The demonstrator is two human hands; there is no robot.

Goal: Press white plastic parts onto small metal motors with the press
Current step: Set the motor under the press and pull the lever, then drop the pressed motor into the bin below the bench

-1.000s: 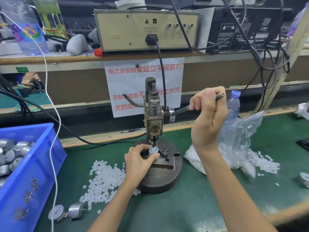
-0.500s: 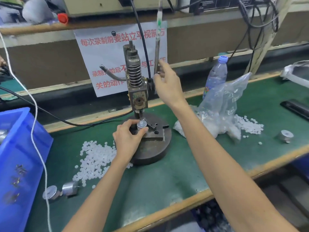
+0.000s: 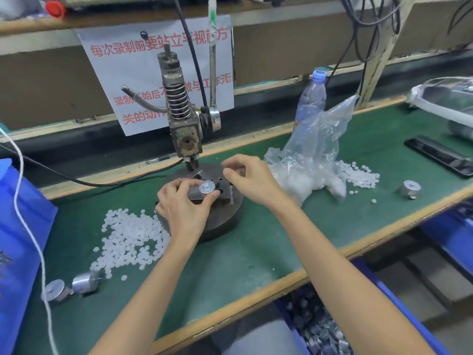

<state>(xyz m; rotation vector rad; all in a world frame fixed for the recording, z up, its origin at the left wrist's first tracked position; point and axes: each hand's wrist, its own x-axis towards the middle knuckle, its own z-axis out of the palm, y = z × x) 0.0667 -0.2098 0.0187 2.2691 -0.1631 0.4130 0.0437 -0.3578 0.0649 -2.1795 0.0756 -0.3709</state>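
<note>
The hand press [image 3: 184, 129] stands on a round dark base [image 3: 225, 213] mid-bench, its lever [image 3: 212, 60] upright. My left hand [image 3: 181, 206] pinches a small silver motor [image 3: 207, 187] with a white plastic part on its top, just in front of the ram. My right hand [image 3: 245, 178] hovers right of the motor with loosely curled fingers, holding nothing I can see. Loose white plastic parts [image 3: 128, 234] lie left of the base.
A clear bag of white parts [image 3: 314, 160] and a water bottle [image 3: 311, 98] stand at right. Single motors lie at right [image 3: 410, 188] and front left [image 3: 84, 281]. Blue bins sit at left [image 3: 15, 226] and below the bench edge [image 3: 358, 316]. A cable [image 3: 89, 181] crosses behind.
My right hand let go of the lever and came down beside the motor. My left hand drew the motor out from under the ram toward me.
</note>
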